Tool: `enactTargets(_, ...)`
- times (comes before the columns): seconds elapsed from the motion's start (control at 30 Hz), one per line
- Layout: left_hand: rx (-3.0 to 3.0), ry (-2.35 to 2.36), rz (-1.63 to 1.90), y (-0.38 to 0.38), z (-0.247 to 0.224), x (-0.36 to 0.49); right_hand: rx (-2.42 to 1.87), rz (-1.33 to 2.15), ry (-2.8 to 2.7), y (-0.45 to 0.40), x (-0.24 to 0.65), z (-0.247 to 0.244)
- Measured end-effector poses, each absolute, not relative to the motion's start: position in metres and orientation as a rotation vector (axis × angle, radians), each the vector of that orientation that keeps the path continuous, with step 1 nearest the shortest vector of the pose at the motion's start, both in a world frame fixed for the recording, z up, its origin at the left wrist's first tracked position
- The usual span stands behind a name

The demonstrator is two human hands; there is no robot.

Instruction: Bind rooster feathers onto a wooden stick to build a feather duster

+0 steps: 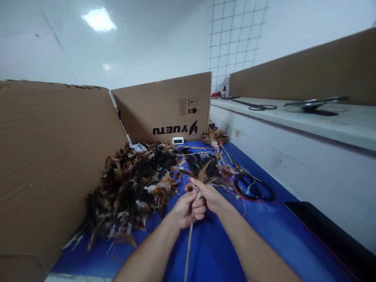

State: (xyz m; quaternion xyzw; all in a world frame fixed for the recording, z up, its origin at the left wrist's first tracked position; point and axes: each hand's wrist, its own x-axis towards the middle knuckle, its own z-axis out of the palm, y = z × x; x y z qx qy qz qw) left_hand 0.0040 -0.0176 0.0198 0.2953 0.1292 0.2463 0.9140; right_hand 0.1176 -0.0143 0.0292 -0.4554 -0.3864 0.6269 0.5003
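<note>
My left hand [185,210] is closed around a thin stick [189,246], whose lower end runs down toward me. My right hand [208,194] meets it at the stick's upper end, its fingers closed on the feathers there. Whitish feather bases [197,191] show between the two hands. Dark and tan feathers [204,170] fan out just beyond my fingertips; which of them are fixed to the stick and which lie on the table behind, I cannot tell. To the left lies a big heap of brown and black feathers [138,188].
Black-handled scissors [254,188] and pink thread [243,207] lie right on the blue table [264,231]. A feather bundle [216,137] and small white clock [178,140] sit at the back. Cardboard walls [53,168] enclose the left and back. More scissors [261,106] rest on the ledge.
</note>
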Motion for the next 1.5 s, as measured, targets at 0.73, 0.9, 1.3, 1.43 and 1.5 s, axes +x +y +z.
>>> enactTargets(0.73,0.645,0.394,0.514,-0.019,0.018,0.008,-1.235,1.546,-1.017,-0.010,0.121,0.022)
enactTargets(0.9,0.667,0.528,0.550,-0.020,0.021,0.008,-1.279,1.492,-1.074,-0.007,0.121,0.021)
enactTargets(1.3,0.559,0.362,0.491,-0.015,0.020,0.002,-1.147,1.515,-1.057,-0.007,0.123,0.017)
enactTargets(1.43,0.561,0.354,0.455,-0.014,0.021,0.001,-1.136,1.539,-1.055,-0.010,0.124,0.022)
enactTargets(1.5,0.558,0.354,0.457,-0.015,0.023,0.001,-1.125,1.547,-1.065,-0.011,0.125,0.024)
